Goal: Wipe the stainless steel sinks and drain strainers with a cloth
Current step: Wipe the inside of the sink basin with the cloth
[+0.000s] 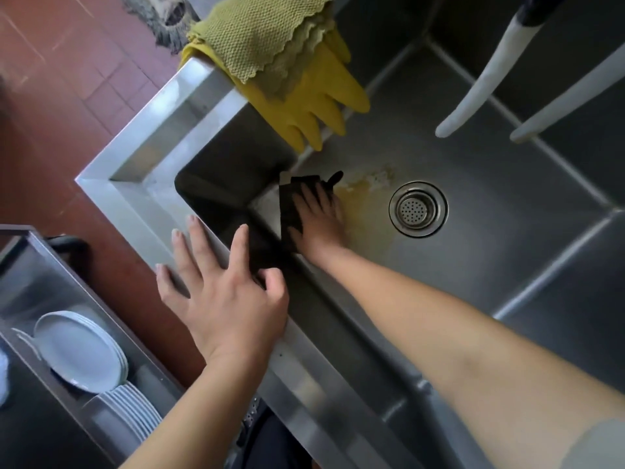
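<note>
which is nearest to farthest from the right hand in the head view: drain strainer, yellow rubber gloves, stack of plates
From the right hand, pressing the dark cloth:
1. Drain strainer, just to its right on the sink floor.
2. Yellow rubber gloves, draped over the rim above it.
3. Stack of plates, outside the sink, lower left.

dark cloth point(292, 204) flat on steel sink point(473, 238) floor near strainer point(418, 208)

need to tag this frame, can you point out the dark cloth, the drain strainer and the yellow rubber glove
dark cloth point(291, 211): head view, on the bare part left of the right hand's fingers.
drain strainer point(418, 208): head view, on its perforated centre basket.
yellow rubber glove point(321, 106): head view, on the palm below the green cloth.
</note>
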{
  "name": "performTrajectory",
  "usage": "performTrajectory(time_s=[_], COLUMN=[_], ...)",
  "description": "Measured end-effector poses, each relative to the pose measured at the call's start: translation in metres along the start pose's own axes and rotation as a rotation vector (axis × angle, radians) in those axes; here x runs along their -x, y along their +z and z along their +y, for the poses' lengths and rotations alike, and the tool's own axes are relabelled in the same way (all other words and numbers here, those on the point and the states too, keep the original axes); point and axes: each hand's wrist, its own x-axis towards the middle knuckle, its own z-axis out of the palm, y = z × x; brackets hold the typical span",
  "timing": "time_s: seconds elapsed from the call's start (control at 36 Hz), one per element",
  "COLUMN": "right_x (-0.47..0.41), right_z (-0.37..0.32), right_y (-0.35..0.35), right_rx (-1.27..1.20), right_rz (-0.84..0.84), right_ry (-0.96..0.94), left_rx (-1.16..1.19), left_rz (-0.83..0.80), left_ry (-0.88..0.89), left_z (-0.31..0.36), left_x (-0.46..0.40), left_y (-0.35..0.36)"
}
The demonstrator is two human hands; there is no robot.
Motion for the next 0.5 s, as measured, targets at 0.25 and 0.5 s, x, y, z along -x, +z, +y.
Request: performTrajectory(time_s=[0.25,0.5], right_x=[-0.010,-0.041], right_z=[-0.013,0.067], right_y=[0.037,-0.001], right_rx=[0.069,0.092], right_rz=[-0.128,0.063], right_ry=[-0.006,0.255], left_rx=[0.017,0.017], left_rz=[0.042,0.027], left_ry=[0.014,0.011], left_z=[-0.003,-0.004], left_x=[-0.001,-0.001], left_y=[0.004,0.004])
